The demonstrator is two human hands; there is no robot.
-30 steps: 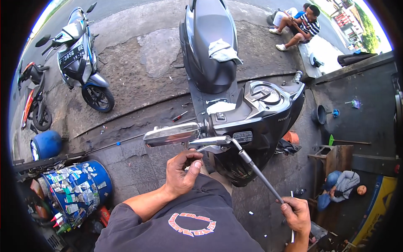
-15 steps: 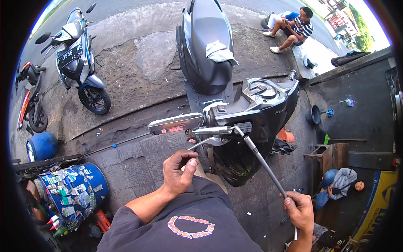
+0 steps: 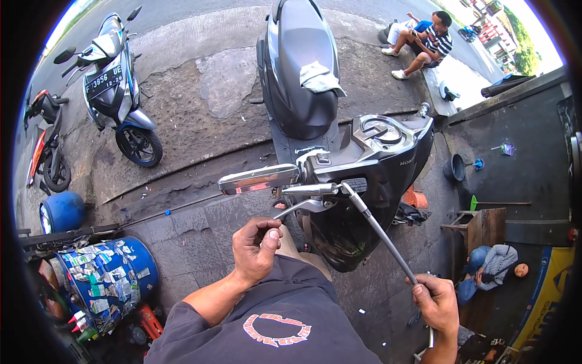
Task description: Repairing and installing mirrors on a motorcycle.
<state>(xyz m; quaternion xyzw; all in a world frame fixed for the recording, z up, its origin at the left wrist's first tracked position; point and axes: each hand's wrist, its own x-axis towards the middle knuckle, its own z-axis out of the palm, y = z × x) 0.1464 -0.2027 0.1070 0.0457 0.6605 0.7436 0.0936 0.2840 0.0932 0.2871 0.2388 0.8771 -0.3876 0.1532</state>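
A dark scooter stands before me, its handlebar with chrome mirror and silver brake lever toward me. My right hand is closed round the lower part of a long-handled wrench with a grey shaft and silver bent ends. Its upper end overlaps the bar beside the lever's mount; whether it touches cannot be made out. My left hand has its fingers curled and thumb against them, close to the lever's tip. Anything inside that grip is hidden.
A cloth lies on the scooter's seat. Another scooter is parked at the far left, above a blue drum. One person sits at the far right edge, another by a wooden bench.
The view has shifted slightly. Both hands keep the same grip, and the wrench stays at the handlebar. Behind the seated person at far right, a hand has risen.
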